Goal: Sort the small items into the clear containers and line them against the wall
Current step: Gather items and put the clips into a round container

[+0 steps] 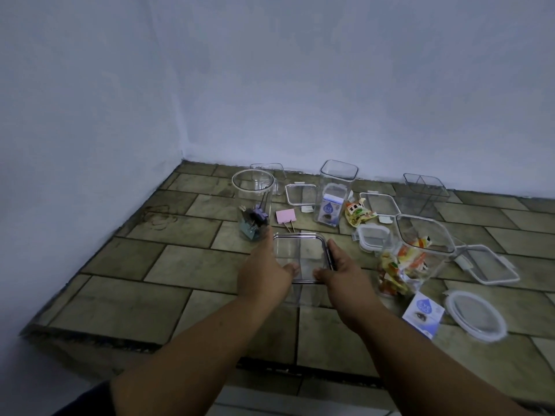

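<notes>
My left hand [264, 270] and my right hand [342, 273] grip the two sides of an empty square clear container [300, 250] in the middle of the tiled surface. A round clear jar [253, 187] with binder clips [253, 222] stands behind my left hand. A pink binder clip [286, 217] lies loose beside it. A tall square container [336, 187] holds a blue-and-white box [330, 207]. To the right, a square container [420, 250] is filled with snack packets [399, 271]. More loose packets [357, 214] and a second blue-and-white box [423, 313] lie on the tiles.
The pale wall [300, 100] runs along the back, with a side wall on the left. An empty clear container [270, 172] and a divided clear bin [423, 187] stand near the back wall. Several lids lie about, such as a round lid [477, 316] and rectangular lids [486, 267].
</notes>
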